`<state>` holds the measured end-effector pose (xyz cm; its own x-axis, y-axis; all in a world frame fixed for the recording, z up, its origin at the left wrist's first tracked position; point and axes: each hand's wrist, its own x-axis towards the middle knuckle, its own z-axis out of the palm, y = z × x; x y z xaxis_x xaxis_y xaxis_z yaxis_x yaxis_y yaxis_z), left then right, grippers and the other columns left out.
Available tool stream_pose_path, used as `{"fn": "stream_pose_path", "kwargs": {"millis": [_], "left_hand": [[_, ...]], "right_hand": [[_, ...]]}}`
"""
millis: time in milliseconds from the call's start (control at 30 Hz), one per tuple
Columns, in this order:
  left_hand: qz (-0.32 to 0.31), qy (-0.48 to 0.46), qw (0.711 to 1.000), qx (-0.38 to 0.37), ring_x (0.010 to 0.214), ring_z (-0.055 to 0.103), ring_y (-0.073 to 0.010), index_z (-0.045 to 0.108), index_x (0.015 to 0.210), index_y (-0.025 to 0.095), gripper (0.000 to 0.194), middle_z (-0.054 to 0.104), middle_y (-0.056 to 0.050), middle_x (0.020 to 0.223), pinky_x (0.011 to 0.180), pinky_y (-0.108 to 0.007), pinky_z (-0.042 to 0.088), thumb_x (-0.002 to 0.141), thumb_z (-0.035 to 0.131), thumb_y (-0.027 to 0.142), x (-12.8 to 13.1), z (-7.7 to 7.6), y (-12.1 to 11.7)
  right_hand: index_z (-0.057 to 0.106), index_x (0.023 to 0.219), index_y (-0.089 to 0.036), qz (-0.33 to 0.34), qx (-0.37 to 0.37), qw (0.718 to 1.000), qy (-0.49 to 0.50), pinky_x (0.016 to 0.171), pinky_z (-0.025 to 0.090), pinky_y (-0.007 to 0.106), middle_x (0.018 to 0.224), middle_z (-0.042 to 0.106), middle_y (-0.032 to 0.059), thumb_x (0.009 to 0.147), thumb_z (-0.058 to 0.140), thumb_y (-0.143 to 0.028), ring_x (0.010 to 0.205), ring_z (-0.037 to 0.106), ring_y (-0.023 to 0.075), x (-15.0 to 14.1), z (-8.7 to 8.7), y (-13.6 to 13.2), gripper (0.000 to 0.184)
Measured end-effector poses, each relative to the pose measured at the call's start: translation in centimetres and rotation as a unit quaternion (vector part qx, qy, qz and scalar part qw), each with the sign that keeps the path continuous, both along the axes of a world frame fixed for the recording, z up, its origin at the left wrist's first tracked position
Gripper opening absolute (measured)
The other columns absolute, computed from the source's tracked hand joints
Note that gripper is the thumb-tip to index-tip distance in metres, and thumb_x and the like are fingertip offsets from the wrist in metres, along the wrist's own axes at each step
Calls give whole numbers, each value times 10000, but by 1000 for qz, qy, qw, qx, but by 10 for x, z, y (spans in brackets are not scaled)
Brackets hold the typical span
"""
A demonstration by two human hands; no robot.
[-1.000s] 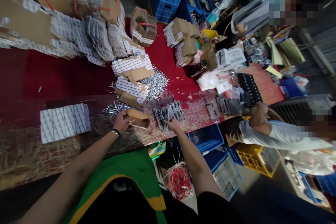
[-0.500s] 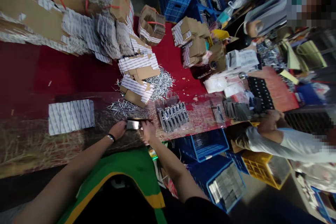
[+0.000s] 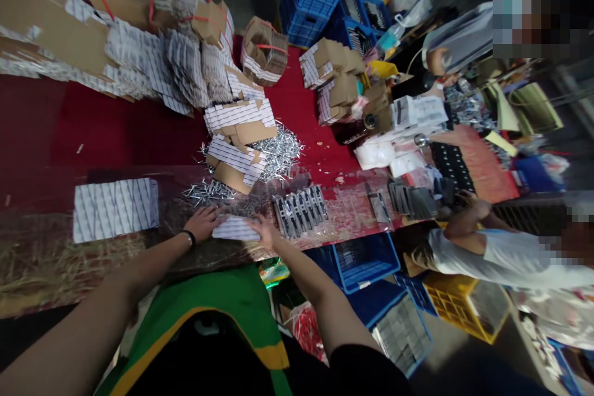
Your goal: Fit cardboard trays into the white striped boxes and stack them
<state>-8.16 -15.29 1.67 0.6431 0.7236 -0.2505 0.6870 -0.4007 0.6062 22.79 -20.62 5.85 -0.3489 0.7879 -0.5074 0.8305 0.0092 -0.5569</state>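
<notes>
A small striped cardboard box [image 3: 236,229] lies before me at the table's front edge, its white striped face up. My right hand [image 3: 264,230] grips the box's right end, thumb and fingers around it. My left hand [image 3: 203,224] is at the box's left end, with its fingers stretched out toward a small pile of metal screws [image 3: 211,192]; whether it touches the box is unclear. A row of plastic-wrapped metal and black parts [image 3: 301,210] lies to the right of my right hand. Left of my left hand sits a block of striped boxes [image 3: 116,209] set side by side.
Flat striped cartons [image 3: 236,164] lie beside a larger screw heap [image 3: 281,151]. Bundled cartons [image 3: 185,68] line the table's far side. At the right, a co-worker's arm [image 3: 468,223] reaches over the table. Blue crates [image 3: 366,263] stand below the front edge.
The box between my hands showed a shiny metal surface before; now its striped white face is up. My left hand has opened out and shifted slightly left, toward the screws.
</notes>
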Motion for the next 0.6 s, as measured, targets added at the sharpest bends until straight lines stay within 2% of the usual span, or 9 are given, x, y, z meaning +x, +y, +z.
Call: {"fn": "stream_pose_path", "kwargs": {"millis": [67,100,167,267,367,433,533,600], "left_hand": [[-82,48,994,43,1639,248,-395,546,1598,284,715,438,-137,1714,1318,-644,64,914,695,426,0,8,-8],[-114,71,989,62,1651,213,-401,486,1642,247,798,398,-160,1732,1316,-650,23,919,685,518,4,11,-12],[-142,106,981,75,1619,283,-419,430,1670,179,915,381,-215,1728,1315,-633,72,908,689,614,19,13,-15],[-125,144,979,73,1474,494,-419,458,1654,167,838,473,-246,1660,1254,-572,291,941,704,532,44,11,-11],[-156,136,976,62,1358,597,-381,519,1618,207,731,553,-228,1598,1159,-495,422,973,674,514,51,6,-5],[-178,127,974,54,1364,593,-381,523,1618,235,719,550,-219,1603,1143,-484,431,980,655,539,48,3,-9],[-135,130,980,65,1526,425,-450,435,1674,248,821,426,-219,1699,1222,-578,323,961,660,587,46,1,-27],[-99,137,983,67,1590,319,-463,387,1697,254,881,353,-200,1745,1258,-615,251,938,691,582,51,3,-38]], "right_hand": [[328,1710,-303,61,-29,997,-43,1192,442,540,1773,291,164,774,868,-566,1498,473,415,-4,7,-9,1112],[221,1741,-291,76,-33,994,-73,1202,410,599,1793,225,190,833,805,-613,1531,415,454,-8,9,-13,1127],[115,1758,-237,78,-20,988,-131,1194,385,651,1770,235,254,956,658,-611,1523,396,483,-18,11,-17,1038],[146,1753,-189,74,26,984,-158,1152,443,559,1635,439,275,1049,535,-518,1424,494,420,-25,13,-14,869],[193,1746,-208,117,37,981,-153,1099,493,485,1570,519,233,1079,487,-498,1323,574,355,-20,16,-6,784],[178,1748,-196,134,29,978,-160,1112,489,518,1586,507,247,1062,515,-504,1331,576,371,-19,15,-6,824],[122,1756,-189,115,37,976,-183,1182,414,618,1680,410,262,995,611,-557,1444,492,444,-25,10,-17,977],[127,1757,-198,84,52,976,-196,1216,364,637,1721,361,251,975,633,-583,1482,456,467,-32,7,-26,1008]]}}
